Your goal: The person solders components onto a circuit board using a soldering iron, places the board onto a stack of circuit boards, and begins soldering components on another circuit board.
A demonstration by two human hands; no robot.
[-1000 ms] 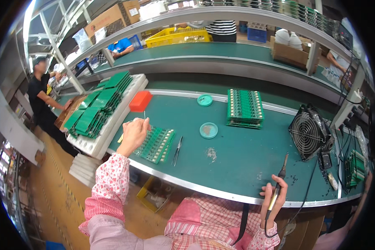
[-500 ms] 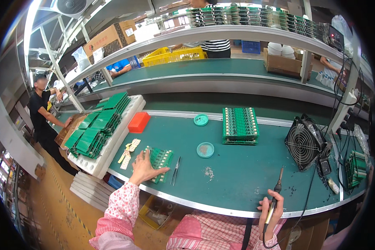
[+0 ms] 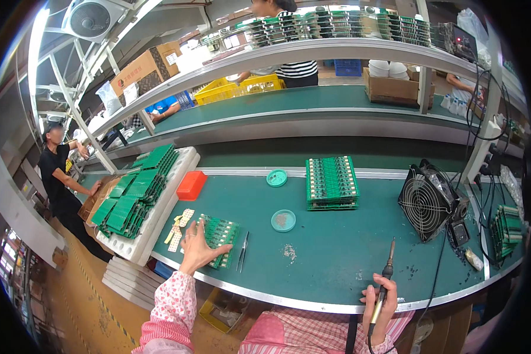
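Note:
My left hand (image 3: 198, 250) rests at the left edge of a green circuit board panel (image 3: 223, 230), fingers spread and thumb stretched across its near part. Just right of the panel lie metal tweezers (image 3: 242, 252). In my right hand (image 3: 382, 304), near the table's front edge, is a soldering iron (image 3: 387, 270), tip pointing up and away from me. Strips with small parts (image 3: 176, 235) lie left of the panel. Two round teal dishes stand beyond it: a nearer one (image 3: 283, 229) with small bits inside, and a farther one (image 3: 276, 178).
A stack of green boards (image 3: 331, 183) stands at the back middle. On the left, more boards (image 3: 138, 186) lie on a white foam tray (image 3: 186, 168) beside a red box (image 3: 191, 186). A fan (image 3: 426, 203) and the iron's cable (image 3: 436, 271) are at right. Co-workers stand beyond.
The whole view has shifted slightly, so the table sits a little lower and farther left in it. Both hands keep nearly the same places on the panel and the soldering iron.

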